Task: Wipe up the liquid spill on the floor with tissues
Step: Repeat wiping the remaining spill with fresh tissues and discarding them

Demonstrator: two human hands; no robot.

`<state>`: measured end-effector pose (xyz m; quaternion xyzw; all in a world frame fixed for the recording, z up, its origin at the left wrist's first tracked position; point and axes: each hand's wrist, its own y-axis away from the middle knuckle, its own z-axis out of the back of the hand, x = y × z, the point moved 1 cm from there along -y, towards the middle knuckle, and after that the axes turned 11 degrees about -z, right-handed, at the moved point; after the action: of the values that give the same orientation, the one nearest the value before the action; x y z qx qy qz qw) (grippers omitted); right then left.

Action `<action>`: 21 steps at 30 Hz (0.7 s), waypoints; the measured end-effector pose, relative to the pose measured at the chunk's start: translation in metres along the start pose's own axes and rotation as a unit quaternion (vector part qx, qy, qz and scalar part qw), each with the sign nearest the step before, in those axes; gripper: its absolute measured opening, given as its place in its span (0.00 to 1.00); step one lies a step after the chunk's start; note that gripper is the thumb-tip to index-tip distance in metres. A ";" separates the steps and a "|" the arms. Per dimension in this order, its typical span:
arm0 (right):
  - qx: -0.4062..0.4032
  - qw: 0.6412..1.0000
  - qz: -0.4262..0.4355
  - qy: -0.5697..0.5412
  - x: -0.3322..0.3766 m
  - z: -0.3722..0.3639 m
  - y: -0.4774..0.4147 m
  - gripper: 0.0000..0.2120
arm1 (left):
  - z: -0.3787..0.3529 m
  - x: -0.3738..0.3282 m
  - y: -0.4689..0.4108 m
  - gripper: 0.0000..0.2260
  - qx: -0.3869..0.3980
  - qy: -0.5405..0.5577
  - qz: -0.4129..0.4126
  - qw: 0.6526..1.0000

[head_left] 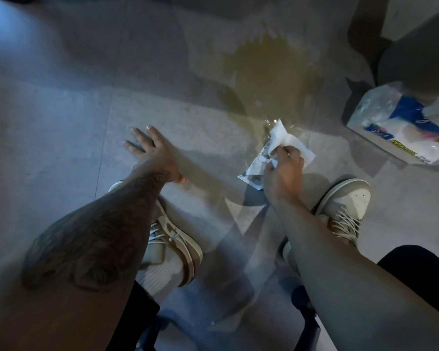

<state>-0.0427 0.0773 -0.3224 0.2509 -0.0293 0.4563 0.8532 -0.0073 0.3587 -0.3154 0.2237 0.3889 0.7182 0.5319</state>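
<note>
A brownish liquid spill (264, 69) spreads over the grey tiled floor ahead of me, thinning toward my feet. A white tissue (281, 140) lies on the spill's near edge, partly soaked and grey along its left side. My right hand (283, 171) grips the tissue from above with fingers pinched on it. Away from the spill at the left, my left hand (152, 150) rests flat on the dry floor, fingers spread, holding nothing.
A plastic pack of paper towels (401, 125) lies on the floor at the right. A dark rounded object (411, 54) stands behind it. My two beige sneakers (173, 239) (345, 206) sit on either side of a wet streak. Dark chair legs (307, 307) show below.
</note>
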 end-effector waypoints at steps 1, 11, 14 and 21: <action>0.004 1.000 0.001 -0.002 0.002 -0.001 0.000 0.16 | 0.000 -0.001 0.001 0.71 0.000 -0.003 0.001 1.000; 0.069 0.964 -0.069 -0.246 0.024 -0.003 0.002 0.10 | 0.000 -0.002 0.000 0.71 -0.002 -0.006 0.011 1.000; 0.038 0.940 -0.107 -0.321 0.019 0.018 -0.008 0.12 | 0.000 -0.002 0.000 0.71 0.003 -0.002 0.008 1.000; 0.059 0.896 -0.150 -0.414 0.000 0.064 -0.049 0.11 | -0.001 0.001 -0.001 0.72 0.001 0.009 -0.004 1.000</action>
<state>0.0081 0.0257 -0.2863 0.4686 -0.3144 0.1789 0.8060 -0.0076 0.3595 -0.3166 0.2163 0.3952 0.7177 0.5309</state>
